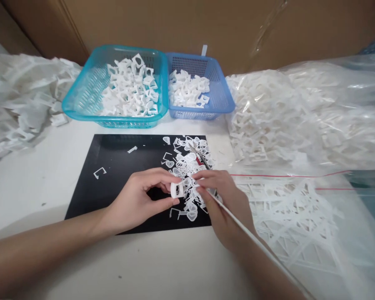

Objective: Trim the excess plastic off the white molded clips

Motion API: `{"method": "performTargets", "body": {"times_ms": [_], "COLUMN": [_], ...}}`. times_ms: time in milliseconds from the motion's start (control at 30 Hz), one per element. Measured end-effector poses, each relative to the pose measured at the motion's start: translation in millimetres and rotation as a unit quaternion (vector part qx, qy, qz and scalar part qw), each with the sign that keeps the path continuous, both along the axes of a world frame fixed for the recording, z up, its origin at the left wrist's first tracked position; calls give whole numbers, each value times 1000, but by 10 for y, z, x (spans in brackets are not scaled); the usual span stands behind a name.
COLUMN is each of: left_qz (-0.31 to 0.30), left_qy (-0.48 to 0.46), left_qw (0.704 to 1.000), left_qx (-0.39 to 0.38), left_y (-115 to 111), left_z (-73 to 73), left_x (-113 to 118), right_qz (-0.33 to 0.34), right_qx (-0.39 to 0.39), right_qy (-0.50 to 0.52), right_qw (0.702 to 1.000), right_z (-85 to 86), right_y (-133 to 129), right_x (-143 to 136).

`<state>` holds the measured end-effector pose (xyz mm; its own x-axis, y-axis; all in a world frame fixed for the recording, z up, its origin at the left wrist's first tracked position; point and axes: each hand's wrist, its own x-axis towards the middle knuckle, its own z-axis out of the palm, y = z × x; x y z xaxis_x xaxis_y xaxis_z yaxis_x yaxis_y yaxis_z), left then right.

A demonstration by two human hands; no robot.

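My left hand pinches a small white plastic part between thumb and fingertips, over a black mat. Close to its right, my right hand has its fingers closed around a long thin white strip, which runs down over the forearm to the lower right. The strip's tip lies near the white part; whether they touch is hard to tell. Beneath both hands, small white rings and scraps are heaped on the mat's right side. A pointed metal tool with some red on it lies among them.
A teal basket and a blue basket, both holding white parts, stand behind the mat. Clear bags of white parts lie at the right, above a flat bag of white frames. More white parts are piled at the left.
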<state>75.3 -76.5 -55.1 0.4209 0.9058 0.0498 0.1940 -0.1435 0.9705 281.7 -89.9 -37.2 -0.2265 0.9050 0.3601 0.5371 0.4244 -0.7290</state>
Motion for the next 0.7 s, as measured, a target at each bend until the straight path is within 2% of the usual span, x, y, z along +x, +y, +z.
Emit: {"method": "performTargets", "body": {"times_ms": [100,233,367,500,600,700], "left_qz": [2,17,39,25,4,10], "left_qy": [-16,-77,-97,-104,-128,-134], "left_qw": [1000,996,989,986,981,978], "left_qx": [-4,-52,-102,-126,-144,-160], "left_y": [2,17,23,14,3,-6], "left_z": [-11,-27,-26,2,19,21], "left_x": [-5,0,8,22,43,71], "right_qz": [-79,-107,-89,-39,-15,-17], "right_qx": [66,57,5,-50,-72,-69], "right_qy": [-53,-36,11,98,132,129], "right_qw": [993,992,996,993,988,989], "right_z": [-14,2,43,22,-27,-65], "right_y": [64,107,59,-43,-101,-135], "right_x": [88,152,86,-69,-182,-249]}}
